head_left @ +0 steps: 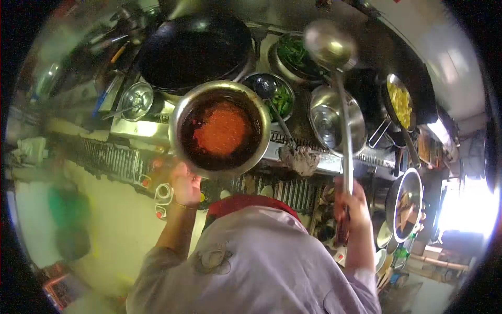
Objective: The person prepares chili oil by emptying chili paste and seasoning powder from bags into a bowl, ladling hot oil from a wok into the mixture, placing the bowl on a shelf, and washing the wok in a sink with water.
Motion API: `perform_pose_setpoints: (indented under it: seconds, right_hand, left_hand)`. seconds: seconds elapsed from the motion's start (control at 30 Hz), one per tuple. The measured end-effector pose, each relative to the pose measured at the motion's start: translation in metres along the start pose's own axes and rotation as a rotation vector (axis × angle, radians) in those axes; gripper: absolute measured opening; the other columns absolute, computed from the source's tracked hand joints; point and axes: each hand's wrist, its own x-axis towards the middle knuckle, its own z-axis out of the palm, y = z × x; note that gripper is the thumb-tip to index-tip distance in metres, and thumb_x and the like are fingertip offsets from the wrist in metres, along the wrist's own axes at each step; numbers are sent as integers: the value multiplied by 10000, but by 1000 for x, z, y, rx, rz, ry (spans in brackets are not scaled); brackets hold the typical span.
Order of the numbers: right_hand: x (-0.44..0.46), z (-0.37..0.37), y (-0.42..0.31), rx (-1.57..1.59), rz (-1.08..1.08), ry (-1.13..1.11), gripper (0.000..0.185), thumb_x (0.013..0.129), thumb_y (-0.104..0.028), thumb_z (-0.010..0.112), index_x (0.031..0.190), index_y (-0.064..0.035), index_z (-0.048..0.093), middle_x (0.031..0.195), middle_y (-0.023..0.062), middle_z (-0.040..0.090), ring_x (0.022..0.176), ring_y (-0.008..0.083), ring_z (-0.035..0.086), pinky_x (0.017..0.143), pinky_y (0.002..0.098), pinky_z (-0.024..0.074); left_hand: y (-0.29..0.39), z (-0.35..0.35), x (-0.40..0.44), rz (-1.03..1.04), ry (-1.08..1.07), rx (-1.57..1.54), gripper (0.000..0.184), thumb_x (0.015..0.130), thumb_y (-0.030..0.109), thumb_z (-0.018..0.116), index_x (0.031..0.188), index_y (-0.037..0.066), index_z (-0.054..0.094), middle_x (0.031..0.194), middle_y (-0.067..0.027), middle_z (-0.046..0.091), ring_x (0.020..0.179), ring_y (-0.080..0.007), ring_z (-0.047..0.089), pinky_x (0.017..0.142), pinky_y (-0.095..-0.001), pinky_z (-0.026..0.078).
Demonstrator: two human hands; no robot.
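My left hand (185, 184) grips the near left rim of a metal bowl (265, 125), which holds dark liquid with an orange-red mass (221, 128) in it. My right hand (353, 201) is closed around the handle of a long metal ladle (330, 46). The ladle's round head is raised at the upper right, near a pot of green vegetables (295, 52). Below the ladle's shaft lies a shiny metal bowl (329, 120). A smaller bowl of greens (282, 99) with a dark ladle in it stands just right of the bowl I hold.
A large black wok (196, 52) sits at the back left, beside a small glass-like bowl (137, 101). To the right are a strainer of yellow food (400, 104) and a metal bowl of brown pieces (407, 204). A crumpled cloth (299, 159) lies on the stove's front edge.
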Motion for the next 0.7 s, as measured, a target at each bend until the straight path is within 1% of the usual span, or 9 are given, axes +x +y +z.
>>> perform_pose_setpoints:
  seconds: [0.07, 0.13, 0.23, 0.3, 0.43, 0.47, 0.5, 0.63, 0.7]
  right_hand:
    - [46, 25, -40, -172, -15, -93, 365, 792, -93, 531, 1146, -13, 492, 552, 26, 488, 377, 119, 462, 349, 242, 364]
    - [106, 46, -61, -351, -44, -174, 337, 823, -124, 561, 1139, -24, 500, 583, 27, 493, 410, 122, 472, 387, 261, 378]
    - [189, 81, -75, -452, -116, -311, 284, 806, -184, 582, 1033, -18, 539, 609, 57, 521, 411, 153, 485, 383, 284, 383]
    - [226, 107, -90, -671, -133, -421, 196, 770, -89, 564, 911, 36, 510, 604, 58, 497, 434, 145, 506, 375, 298, 394]
    - [289, 145, -92, -1042, -386, -370, 186, 747, -128, 590, 798, 24, 496, 578, 77, 507, 421, 154, 514, 366, 329, 402]
    - [290, 152, -93, -1045, -378, -373, 184, 744, -126, 589, 798, 26, 498, 573, 79, 507, 419, 155, 514, 366, 328, 403]
    - [288, 158, -96, -1047, -369, -374, 183, 741, -123, 587, 798, 28, 501, 569, 81, 508, 418, 156, 514, 365, 328, 404]
    - [305, 169, -92, -1003, -293, -430, 185, 728, -115, 590, 802, 34, 509, 566, 87, 510, 413, 160, 513, 364, 322, 408]
    - [305, 172, -94, -953, -222, -494, 189, 743, -124, 591, 795, 36, 504, 577, 85, 514, 418, 162, 517, 363, 320, 408]
  left_hand:
    - [-9, 0, -10, 40, -59, -40, 123, 878, 175, 554, 989, 167, 502, 830, 29, 523, 762, -127, 529, 659, -325, 484]
    - [-15, -2, -18, 35, -138, -86, 159, 876, 176, 550, 1023, 174, 488, 841, 34, 529, 796, -127, 543, 714, -338, 489]
    - [-19, 6, -34, -12, -87, -81, 251, 879, 186, 534, 1120, 190, 467, 917, 41, 538, 851, -133, 547, 736, -342, 486]
    - [-19, 6, -43, -72, -92, -98, 286, 878, 196, 530, 1155, 191, 458, 960, 33, 541, 865, -141, 547, 741, -345, 484]
    - [-24, 0, -59, -94, -109, -123, 327, 877, 216, 531, 1192, 177, 452, 993, 14, 545, 868, -168, 548, 746, -347, 481]
    - [-25, 4, -65, -107, -82, -128, 331, 876, 219, 534, 1194, 174, 454, 996, 11, 545, 867, -171, 547, 743, -346, 482]
    - [-29, 8, -64, -133, -70, -136, 221, 845, 238, 571, 1049, 173, 521, 936, -10, 566, 827, -165, 547, 683, -300, 489]
    - [-45, 27, -70, -79, 56, -200, 108, 858, 142, 571, 936, 165, 500, 901, 7, 561, 809, -148, 556, 668, -350, 514]
    - [-52, 32, -65, 42, 59, -170, 128, 855, 118, 569, 959, 143, 499, 844, 10, 560, 747, -131, 553, 665, -327, 511]
